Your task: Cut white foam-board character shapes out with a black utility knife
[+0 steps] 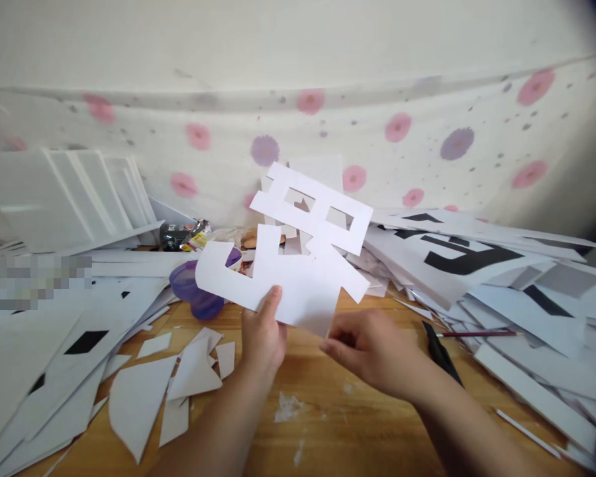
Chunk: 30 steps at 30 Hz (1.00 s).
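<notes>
A white cut-out sheet [298, 291], shaped like a character with two rectangular openings near its top, is held up above the wooden table. My left hand [265, 328] is closed on its lower edge, thumb on the front face. At the sheet's lower right corner, my right hand [365, 348] has its fingers curled and the thumb and forefinger pinched together at the edge. Whether a bit of the sheet lies between those fingertips is hard to tell.
White scraps [142, 397] lie at the left on the table [338, 437]. Sheet stacks [516, 311] cover both sides. A black cutter [442, 354] and a thin red stick [481, 334] are at right. Behind are a purple object [198, 291] and packets [183, 235].
</notes>
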Each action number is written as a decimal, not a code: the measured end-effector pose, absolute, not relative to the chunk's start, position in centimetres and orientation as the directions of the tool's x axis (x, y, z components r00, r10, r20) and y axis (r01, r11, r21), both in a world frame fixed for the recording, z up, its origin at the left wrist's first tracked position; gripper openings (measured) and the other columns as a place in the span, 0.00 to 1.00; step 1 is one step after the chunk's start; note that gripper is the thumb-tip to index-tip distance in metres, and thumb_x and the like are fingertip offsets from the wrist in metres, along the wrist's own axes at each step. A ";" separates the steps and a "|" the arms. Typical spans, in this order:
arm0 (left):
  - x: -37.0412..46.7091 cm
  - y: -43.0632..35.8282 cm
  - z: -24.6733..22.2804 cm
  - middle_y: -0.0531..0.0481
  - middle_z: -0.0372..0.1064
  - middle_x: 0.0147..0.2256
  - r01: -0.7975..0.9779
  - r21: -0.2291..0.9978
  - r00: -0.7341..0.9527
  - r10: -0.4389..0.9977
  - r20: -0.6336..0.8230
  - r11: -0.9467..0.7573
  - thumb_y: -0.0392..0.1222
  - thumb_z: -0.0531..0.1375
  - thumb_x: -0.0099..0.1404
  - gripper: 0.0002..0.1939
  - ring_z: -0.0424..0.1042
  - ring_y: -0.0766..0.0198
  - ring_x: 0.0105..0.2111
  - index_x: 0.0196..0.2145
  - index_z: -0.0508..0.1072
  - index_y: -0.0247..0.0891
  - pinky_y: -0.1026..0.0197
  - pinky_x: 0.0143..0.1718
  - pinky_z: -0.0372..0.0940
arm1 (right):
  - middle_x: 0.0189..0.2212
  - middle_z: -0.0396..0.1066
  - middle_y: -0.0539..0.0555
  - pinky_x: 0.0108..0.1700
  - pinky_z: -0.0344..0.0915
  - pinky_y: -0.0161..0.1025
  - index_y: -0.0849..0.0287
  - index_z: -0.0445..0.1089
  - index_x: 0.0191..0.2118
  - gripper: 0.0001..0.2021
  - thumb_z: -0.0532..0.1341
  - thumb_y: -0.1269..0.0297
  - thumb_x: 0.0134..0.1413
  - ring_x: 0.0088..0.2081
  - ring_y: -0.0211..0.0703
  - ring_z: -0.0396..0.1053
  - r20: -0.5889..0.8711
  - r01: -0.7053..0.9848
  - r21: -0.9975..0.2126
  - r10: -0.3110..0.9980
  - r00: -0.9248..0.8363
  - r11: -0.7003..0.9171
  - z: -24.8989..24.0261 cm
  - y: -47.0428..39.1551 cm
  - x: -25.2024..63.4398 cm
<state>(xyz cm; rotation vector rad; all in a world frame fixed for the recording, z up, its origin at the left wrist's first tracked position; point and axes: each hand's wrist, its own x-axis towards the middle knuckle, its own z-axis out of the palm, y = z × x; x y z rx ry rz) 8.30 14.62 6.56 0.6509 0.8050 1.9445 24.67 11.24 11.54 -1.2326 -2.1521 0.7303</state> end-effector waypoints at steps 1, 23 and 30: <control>8.5 14.4 6.2 0.45 0.77 0.44 -0.505 0.772 -0.448 0.882 0.146 -0.385 0.43 0.71 0.52 0.24 0.75 0.56 0.46 0.47 0.75 0.38 0.57 0.49 0.68 | 0.26 0.71 0.50 0.24 0.53 0.33 0.59 0.72 0.30 0.08 0.61 0.61 0.55 0.21 0.32 0.59 0.282 0.523 -0.717 0.877 -0.388 0.462 11.9 11.5 24.6; 9.4 12.8 4.7 0.48 0.78 0.38 0.001 0.851 -0.305 0.810 0.501 -0.526 0.44 0.66 0.59 0.11 0.76 0.57 0.40 0.39 0.79 0.38 0.57 0.46 0.69 | 0.19 0.63 0.44 0.22 0.58 0.32 0.59 0.67 0.29 0.04 0.56 0.69 0.50 0.17 0.31 0.60 0.286 0.217 -0.912 0.918 -0.275 0.349 13.0 15.0 23.4; 8.9 13.1 4.3 0.45 0.77 0.42 -0.156 0.884 -0.284 0.877 0.387 -0.440 0.48 0.67 0.58 0.19 0.75 0.54 0.43 0.45 0.77 0.37 0.55 0.47 0.70 | 0.19 0.62 0.44 0.19 0.55 0.31 0.59 0.68 0.31 0.04 0.57 0.71 0.50 0.16 0.30 0.57 0.229 0.229 -0.926 0.927 -0.296 0.302 13.0 15.0 23.9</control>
